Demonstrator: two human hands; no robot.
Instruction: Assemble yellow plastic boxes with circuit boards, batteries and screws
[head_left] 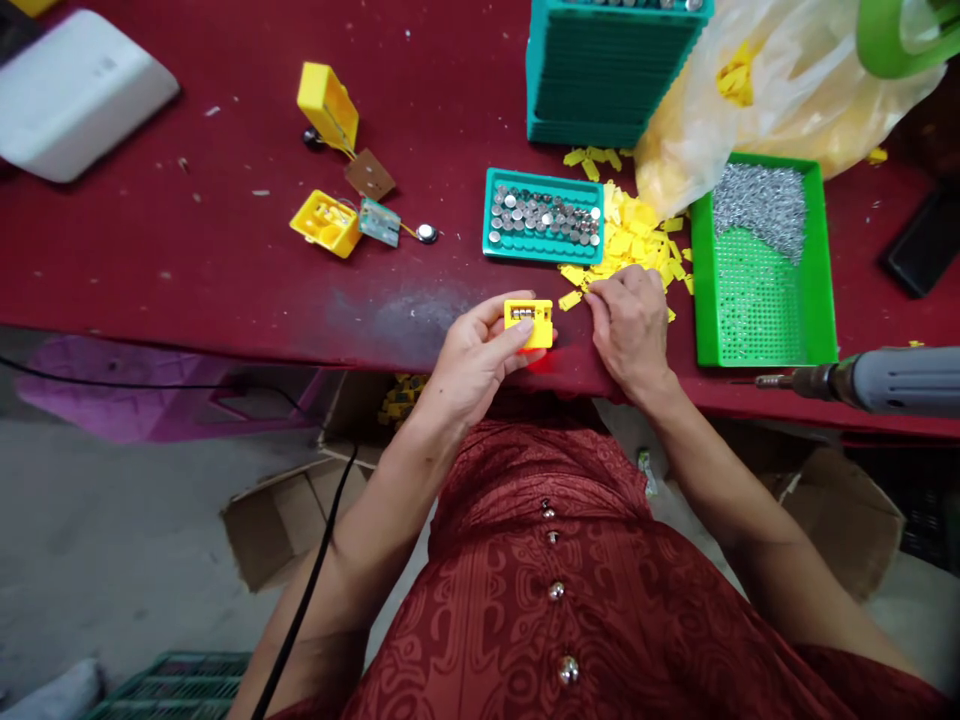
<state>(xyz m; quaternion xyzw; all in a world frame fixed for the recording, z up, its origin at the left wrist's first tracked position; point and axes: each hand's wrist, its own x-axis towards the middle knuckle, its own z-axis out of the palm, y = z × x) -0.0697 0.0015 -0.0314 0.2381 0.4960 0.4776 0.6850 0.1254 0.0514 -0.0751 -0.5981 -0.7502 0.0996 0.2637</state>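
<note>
Left hand (476,355) pinches yellow battery case (529,322) steady at table (225,270) front edge, open side up; right hand (628,325) fingers curled onto yellow covers pile (634,240).

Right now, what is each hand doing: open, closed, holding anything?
Left hand: closed on a small yellow case.
Right hand: palm down, fingertips at the pile of yellow pieces; whether it grips one cannot be told.
</note>
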